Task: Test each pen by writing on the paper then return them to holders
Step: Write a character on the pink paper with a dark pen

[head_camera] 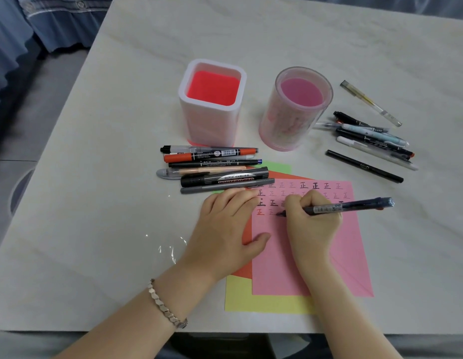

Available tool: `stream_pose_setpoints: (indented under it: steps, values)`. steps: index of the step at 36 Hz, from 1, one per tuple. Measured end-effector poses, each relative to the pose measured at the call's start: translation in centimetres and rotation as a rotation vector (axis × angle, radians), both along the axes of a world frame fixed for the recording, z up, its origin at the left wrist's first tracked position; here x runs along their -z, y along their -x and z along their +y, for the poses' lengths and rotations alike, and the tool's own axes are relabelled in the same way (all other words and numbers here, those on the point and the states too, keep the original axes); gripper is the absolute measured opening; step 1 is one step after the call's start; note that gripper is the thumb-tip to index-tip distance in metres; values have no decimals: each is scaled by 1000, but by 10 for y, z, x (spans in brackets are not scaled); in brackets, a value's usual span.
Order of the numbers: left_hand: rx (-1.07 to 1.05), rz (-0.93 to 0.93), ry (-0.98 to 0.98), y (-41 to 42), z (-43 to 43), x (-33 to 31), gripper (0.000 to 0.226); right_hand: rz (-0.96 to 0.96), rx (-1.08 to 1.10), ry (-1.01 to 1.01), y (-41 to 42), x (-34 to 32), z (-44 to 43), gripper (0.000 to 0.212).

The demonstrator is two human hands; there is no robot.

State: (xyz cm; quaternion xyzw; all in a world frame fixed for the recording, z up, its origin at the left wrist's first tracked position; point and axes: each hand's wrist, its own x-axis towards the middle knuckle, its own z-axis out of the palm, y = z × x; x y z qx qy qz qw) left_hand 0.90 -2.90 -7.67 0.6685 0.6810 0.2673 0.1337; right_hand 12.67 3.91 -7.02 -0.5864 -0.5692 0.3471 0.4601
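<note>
The left hand [226, 224] lies flat, fingers loosely spread, pressing the pink paper [326, 255] at its left edge. Beside it, the right hand [312, 216] is clamped around a dark pen [352, 205], tip touching the paper's fourth row.

Pink paper [303, 255] over orange and yellow sheets [264, 301]; square holder [212, 107] white with red inside; table [95, 177] pale marbled grey.

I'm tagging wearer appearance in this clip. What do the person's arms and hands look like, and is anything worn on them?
Both forearms are bare, with no sleeves or gloves in view. The left hand has a silver metal bracelet of small angular links at the wrist. The right hand and its wrist show no ring, watch or band. Nails are hard to make out.
</note>
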Motion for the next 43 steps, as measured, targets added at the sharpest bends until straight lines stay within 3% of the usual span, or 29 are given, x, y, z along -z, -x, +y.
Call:
stream_pose_setpoints:
  steps: [4, 7, 10, 14, 17, 22, 29, 36, 43]
  values:
    - [0, -5, 19, 0, 0, 0, 55, 95, 42, 82, -6, -12, 3, 34]
    - [-2, 3, 24, 1, 0, 0, 55, 188, 58, 218, -17, -23, 9, 50]
    - [0, 23, 13, 1, 1, 1, 55, 147, -28, 324, -32, -37, 20, 61]
    - [-1, 39, -14, 1, 1, 2, 54, 71, -159, 321, -45, -59, 24, 34]
    - [5, 52, -4, 1, 1, 2, 55, 191, -268, 328, -50, -73, 19, 10]
    - [3, 53, -2, 1, 2, 2, 56, 404, -474, 465, -51, -81, 9, 33]
    - [10, 70, -18, 2, 2, 3, 55, 746, -483, 692, -45, -83, 0, 25]
    - [10, 67, -13, 2, 2, 4, 55, 641, -399, 757, -42, -85, 1, 39]
    - [2, 85, 9, 1, 1, 3, 56, 566, -400, 754, -42, -84, 3, 31]
